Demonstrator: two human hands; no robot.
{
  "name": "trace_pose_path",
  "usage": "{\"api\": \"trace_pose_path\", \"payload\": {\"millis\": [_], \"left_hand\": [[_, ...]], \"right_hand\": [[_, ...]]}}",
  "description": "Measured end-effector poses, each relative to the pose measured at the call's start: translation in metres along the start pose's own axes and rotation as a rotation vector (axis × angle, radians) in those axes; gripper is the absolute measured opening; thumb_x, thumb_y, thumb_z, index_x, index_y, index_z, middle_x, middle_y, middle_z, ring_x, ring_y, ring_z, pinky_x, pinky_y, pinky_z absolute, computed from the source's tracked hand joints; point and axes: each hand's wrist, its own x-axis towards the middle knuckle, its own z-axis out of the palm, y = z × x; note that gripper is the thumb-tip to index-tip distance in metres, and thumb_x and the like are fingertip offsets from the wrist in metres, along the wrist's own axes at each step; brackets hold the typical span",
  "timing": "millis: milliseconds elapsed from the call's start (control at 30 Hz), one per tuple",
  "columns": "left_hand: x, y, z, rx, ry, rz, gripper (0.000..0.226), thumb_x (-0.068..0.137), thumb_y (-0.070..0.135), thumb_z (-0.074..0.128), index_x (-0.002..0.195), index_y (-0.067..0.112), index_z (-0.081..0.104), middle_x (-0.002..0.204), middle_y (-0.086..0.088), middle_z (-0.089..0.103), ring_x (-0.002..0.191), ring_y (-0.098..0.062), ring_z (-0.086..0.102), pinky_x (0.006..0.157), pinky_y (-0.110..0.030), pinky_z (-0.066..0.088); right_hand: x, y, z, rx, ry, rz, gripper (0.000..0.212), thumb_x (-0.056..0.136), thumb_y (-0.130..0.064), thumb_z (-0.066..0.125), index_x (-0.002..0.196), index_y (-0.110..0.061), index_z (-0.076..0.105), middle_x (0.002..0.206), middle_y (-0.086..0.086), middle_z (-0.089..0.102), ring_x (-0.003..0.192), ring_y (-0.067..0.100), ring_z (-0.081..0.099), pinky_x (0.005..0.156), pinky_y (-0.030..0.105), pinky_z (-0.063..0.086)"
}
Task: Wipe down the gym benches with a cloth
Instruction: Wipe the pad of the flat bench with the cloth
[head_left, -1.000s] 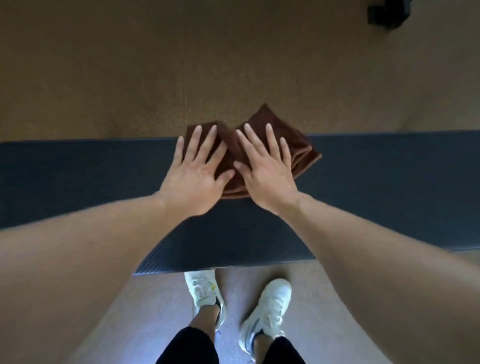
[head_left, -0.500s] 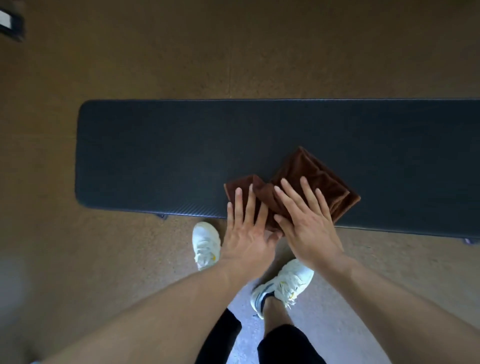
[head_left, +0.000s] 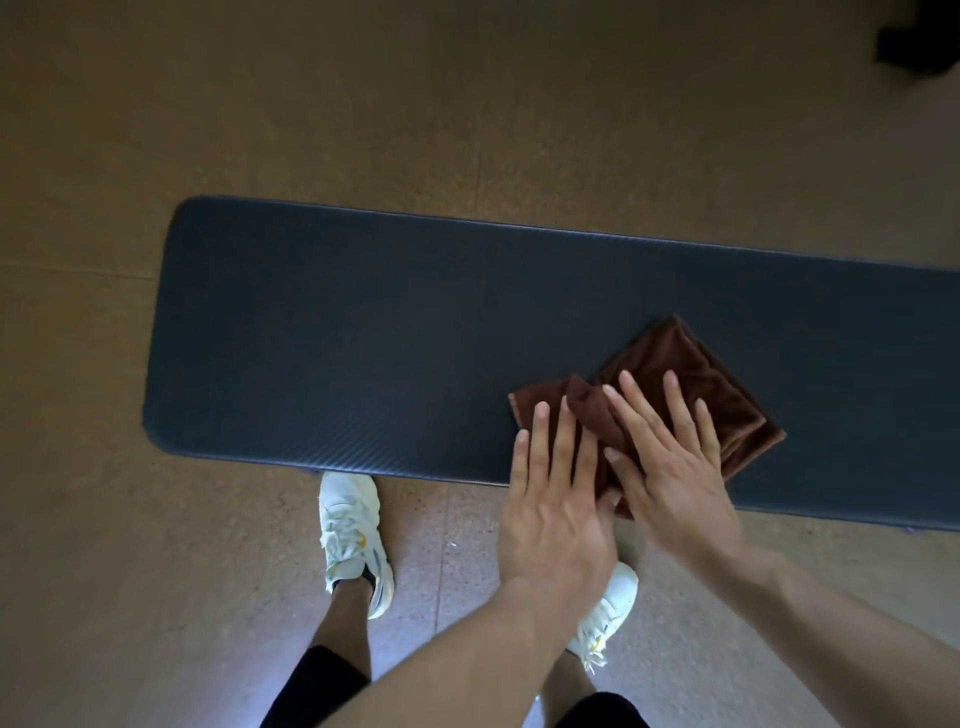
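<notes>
Here, left hand (head_left: 553, 512) and right hand (head_left: 675, 470) press, fingers straight and slightly spread, the folded brown cloth (head_left: 691, 387) onto the bench pad (head_left: 337, 343) near its front edge; wiping appears midway, remainder undeterminable.

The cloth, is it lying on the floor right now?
No, the cloth lies on the bench, pressed flat under the left hand and right hand.
</notes>
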Motion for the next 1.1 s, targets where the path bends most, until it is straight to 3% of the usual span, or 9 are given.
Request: {"api": "trace_pose_path", "payload": {"millis": [200,300,433,533,633,833,933,1033,1100], "left_hand": [[0.057,-0.106,-0.057,-0.026,0.004,-0.076,0.072,0.107,0.049,0.02,0.163,0.013,-0.007,0.171,-0.01,-0.016,0.156,-0.028,-0.023,0.128,-0.048,-0.009],[0.084,-0.187,-0.095,0.063,-0.021,-0.042,0.075,0.105,0.057,0.017,0.163,0.018,-0.01,0.171,-0.005,-0.018,0.155,-0.025,-0.025,0.128,-0.046,-0.012],[0.067,-0.246,-0.108,0.072,-0.06,0.085,0.077,0.103,0.061,0.019,0.164,0.018,-0.004,0.172,-0.006,-0.012,0.157,-0.025,-0.021,0.129,-0.047,-0.003],[0.001,-0.239,-0.08,0.009,-0.044,0.138,0.08,0.101,0.057,0.036,0.163,0.009,0.019,0.172,-0.013,0.007,0.159,-0.033,-0.004,0.128,-0.052,0.013],[-0.057,-0.238,-0.054,0.041,-0.092,0.15,0.078,0.099,0.058,0.044,0.159,0.009,0.033,0.171,-0.011,0.016,0.159,-0.031,0.006,0.124,-0.05,0.018],[-0.039,-0.27,-0.075,-0.054,0.011,0.062,0.067,0.1,0.05,0.043,0.155,0.011,0.042,0.167,-0.007,0.031,0.158,-0.027,0.015,0.124,-0.049,0.02],[0.011,-0.318,-0.112,-0.083,0.086,-0.083,0.069,0.102,0.05,0.035,0.159,0.011,0.032,0.169,-0.01,0.025,0.159,-0.028,0.005,0.129,-0.049,0.01],[0.054,-0.372,-0.147,-0.106,0.056,-0.183,0.072,0.106,0.047,0.032,0.164,0.015,0.005,0.173,-0.009,-0.002,0.158,-0.024,-0.015,0.127,-0.039,-0.01],[0.055,-0.386,-0.153,-0.216,0.007,-0.211,0.074,0.107,0.04,0.038,0.163,0.019,-0.006,0.173,-0.004,-0.012,0.158,-0.021,-0.014,0.126,-0.036,-0.007]], "right_hand": [[0.108,-0.095,-0.014,0.054,-0.042,-0.022,0.054,0.112,-0.046,0.028,0.161,-0.051,0.008,0.17,-0.027,-0.004,0.158,0.008,-0.025,0.124,0.032,-0.023],[0.159,-0.156,-0.008,0.107,-0.02,0.007,0.056,0.113,-0.041,0.032,0.165,-0.045,0.013,0.173,-0.024,-0.001,0.159,0.012,-0.022,0.126,0.038,-0.021],[0.149,-0.196,0.016,0.116,0.027,-0.055,0.054,0.113,-0.042,0.03,0.165,-0.042,0.017,0.172,-0.023,0.006,0.161,0.011,-0.017,0.129,0.039,-0.015],[0.079,-0.198,0.038,0.102,0.018,-0.096,0.054,0.112,-0.042,0.031,0.165,-0.038,0.024,0.172,-0.023,0.012,0.163,0.014,-0.004,0.131,0.041,-0.001],[0.019,-0.205,0.061,0.059,-0.07,-0.063,0.057,0.11,-0.042,0.032,0.166,-0.04,0.018,0.173,-0.027,0.008,0.163,0.017,0.001,0.13,0.04,0.001],[0.082,-0.231,0.042,-0.013,-0.121,-0.208,0.056,0.11,-0.05,0.027,0.164,-0.047,0.013,0.169,-0.034,-0.001,0.162,0.011,-0.01,0.13,0.039,-0.007],[0.168,-0.278,0.028,-0.006,-0.112,-0.288,0.057,0.11,-0.048,0.029,0.165,-0.042,0.017,0.171,-0.027,0.004,0.162,0.014,-0.013,0.129,0.04,-0.009],[0.232,-0.333,0.027,-0.009,-0.061,-0.267,0.056,0.112,-0.039,0.034,0.166,-0.038,0.019,0.174,-0.02,0.01,0.163,0.019,-0.011,0.129,0.045,-0.009],[0.244,-0.352,0.031,-0.022,-0.058,-0.258,0.055,0.113,-0.038,0.032,0.166,-0.039,0.017,0.175,-0.019,0.008,0.162,0.02,-0.013,0.13,0.047,-0.012]]}}
